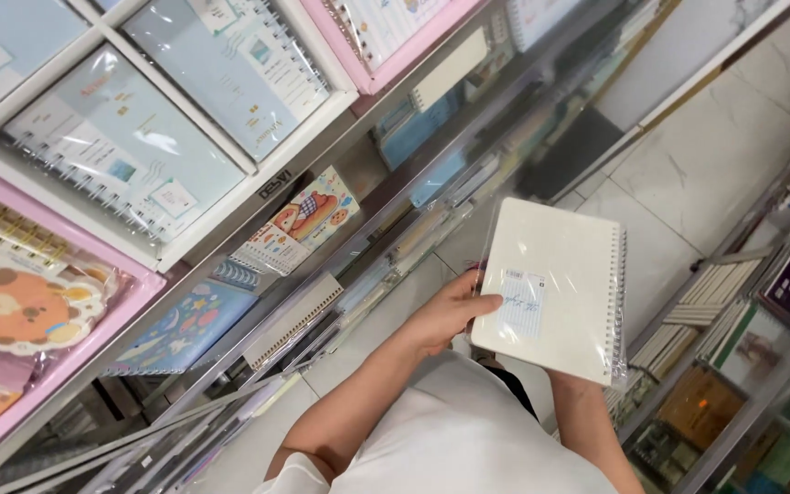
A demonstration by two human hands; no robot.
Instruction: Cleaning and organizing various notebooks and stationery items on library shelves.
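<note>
From the head camera, a person stands in a shop aisle and looks down at a white spiral notebook in clear plastic wrap (555, 288). It is held up in front of the person's body, above the pale tiled floor (706, 155). The wire spiral runs down the notebook's right edge, and a small blue and white label sits low on its cover.

The left hand (450, 316) grips the left edge of the notebook. Its thumb lies on the cover just beside the label, and the other fingers are tucked behind. The right hand is hidden behind the notebook; only its forearm shows below the bottom edge, so how its fingers sit cannot be told.

To the left is a metal rack of wrapped notebooks (130, 146), some pale blue with spirals. One pink cover shows a brown cartoon animal (25, 306). To the right is another shelf of stacked books (733, 320).
</note>
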